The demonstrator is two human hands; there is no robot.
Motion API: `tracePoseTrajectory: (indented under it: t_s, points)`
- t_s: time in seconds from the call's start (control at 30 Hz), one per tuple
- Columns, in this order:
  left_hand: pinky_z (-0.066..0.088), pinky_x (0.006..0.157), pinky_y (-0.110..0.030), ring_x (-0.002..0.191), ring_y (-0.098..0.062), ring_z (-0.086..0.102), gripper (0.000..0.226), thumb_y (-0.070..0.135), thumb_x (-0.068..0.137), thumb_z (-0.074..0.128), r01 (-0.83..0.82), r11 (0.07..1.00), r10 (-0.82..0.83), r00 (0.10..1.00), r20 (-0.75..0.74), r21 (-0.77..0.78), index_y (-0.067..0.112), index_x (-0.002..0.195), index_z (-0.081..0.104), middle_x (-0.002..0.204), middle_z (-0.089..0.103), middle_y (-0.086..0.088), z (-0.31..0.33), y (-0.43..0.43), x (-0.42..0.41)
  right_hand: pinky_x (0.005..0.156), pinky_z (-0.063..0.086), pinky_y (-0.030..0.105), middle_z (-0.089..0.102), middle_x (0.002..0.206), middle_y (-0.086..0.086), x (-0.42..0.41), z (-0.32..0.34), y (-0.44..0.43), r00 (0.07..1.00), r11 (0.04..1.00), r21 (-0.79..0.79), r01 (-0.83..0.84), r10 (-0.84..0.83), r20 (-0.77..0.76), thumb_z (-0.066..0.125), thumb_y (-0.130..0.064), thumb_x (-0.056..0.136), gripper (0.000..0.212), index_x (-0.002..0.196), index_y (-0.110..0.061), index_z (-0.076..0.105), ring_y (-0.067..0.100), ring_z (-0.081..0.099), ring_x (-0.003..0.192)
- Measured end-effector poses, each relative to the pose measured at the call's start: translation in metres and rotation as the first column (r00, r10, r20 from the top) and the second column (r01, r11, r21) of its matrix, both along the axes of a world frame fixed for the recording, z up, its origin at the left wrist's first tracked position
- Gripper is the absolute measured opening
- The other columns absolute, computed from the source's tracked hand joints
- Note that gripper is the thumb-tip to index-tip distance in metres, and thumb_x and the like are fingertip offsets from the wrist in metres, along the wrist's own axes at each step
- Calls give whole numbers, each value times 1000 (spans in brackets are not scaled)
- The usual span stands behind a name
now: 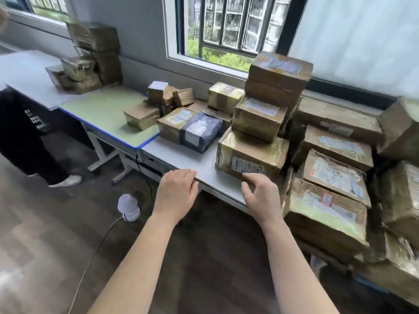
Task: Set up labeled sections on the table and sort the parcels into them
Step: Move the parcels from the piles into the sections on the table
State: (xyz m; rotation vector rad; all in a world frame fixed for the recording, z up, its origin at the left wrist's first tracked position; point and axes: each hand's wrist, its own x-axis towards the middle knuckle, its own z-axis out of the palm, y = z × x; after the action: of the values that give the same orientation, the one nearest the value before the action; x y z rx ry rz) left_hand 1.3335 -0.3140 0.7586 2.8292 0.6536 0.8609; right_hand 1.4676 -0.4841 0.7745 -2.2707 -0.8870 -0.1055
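The left hand [175, 192] is flat, palm down. Its fingers [184, 175] are loose and close together, and it holds nothing. The fingertips are right at the front edge of the grey table [181, 155]. I cannot tell if they touch it.

The right hand [260, 196] holds nothing too. Its fingers [250, 176] are spread and a little bent, all let go. Just past its first finger is a big brown box [251, 155] with a white label on the front. I cannot tell if the finger touches it. A middle box [258, 118] sits on top of the big one. A top box [280, 71] is higher and further back.

Beyond the left fingers, well apart, lies a dark grey bag parcel [201, 131]. It touches a taped box [172, 124] on its left. Some small boxes [167, 94] are further back still.

To the right of the right fingers is a tall pile of boxes [335, 177].

Far to the left of the left fingers is a green table top [102, 114] with a flat box [141, 116] on it. A blurry far pile [90, 55] stands past that.

Below the left fingers, on the floor, is a round white thing [128, 207] with a cable. Another person's dark trouser leg [20, 132] and white shoe [68, 180] are at the far left.
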Motion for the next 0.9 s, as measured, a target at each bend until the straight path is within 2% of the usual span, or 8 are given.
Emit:
tracePoseTrajectory:
  t_s: [0.2, 0.33, 0.43, 0.6, 0.7, 0.9]
  points:
    - [50, 87, -38, 96, -21, 66, 26, 18, 84, 68, -7, 1000, 7, 1000, -24, 6, 8, 108, 70, 104, 71, -4, -3, 101, -13, 98, 36, 19, 67, 121, 6, -17, -12, 100, 996, 1000, 21, 9, -7, -90, 63, -19, 92, 32, 121, -8, 67, 19, 59, 116]
    - [50, 89, -39, 98, -19, 65, 28, 23, 88, 58, 4, 1000, -4, 1000, -22, -3, 10, 110, 69, 105, 70, -2, -13, 154, -2, 97, 37, 20, 67, 121, 4, -9, -18, 151, 992, 1000, 28, 4, 0, -125, 63, -22, 92, 32, 121, -9, 67, 18, 59, 115]
    - [50, 87, -39, 96, -20, 66, 33, 27, 85, 53, 1, 1000, -2, 1000, -25, -12, 11, 108, 70, 104, 71, -2, -19, 193, 17, 94, 39, 22, 67, 119, 2, 9, -22, 192, 993, 1000, 25, 6, -3, -118, 63, -24, 92, 31, 120, -11, 67, 17, 60, 113]
    - [49, 87, -41, 98, -22, 66, 29, 20, 81, 65, -11, 1000, 11, 1000, 8, -24, 11, 108, 70, 104, 71, -4, -24, 262, 60, 94, 42, 22, 66, 118, 1, 57, -21, 268, 995, 998, 51, -24, 29, -93, 63, -25, 93, 32, 121, -11, 67, 16, 59, 112]
    - [49, 84, -39, 94, -21, 65, 29, 24, 82, 59, -29, 999, 29, 999, -15, -39, 14, 107, 69, 101, 70, 1, -21, 308, 89, 95, 44, 25, 66, 119, 3, 91, -16, 319, 993, 997, 59, -48, 54, -100, 62, -24, 93, 31, 120, -11, 67, 18, 59, 113]
    - [50, 79, -36, 85, -20, 65, 32, 30, 82, 47, -68, 996, 67, 998, -20, -52, 15, 98, 70, 93, 70, 1, -26, 377, 124, 88, 30, 10, 67, 119, 3, 138, -10, 401, 988, 993, 34, -117, 119, -99, 65, -21, 92, 30, 120, -11, 68, 18, 58, 114]
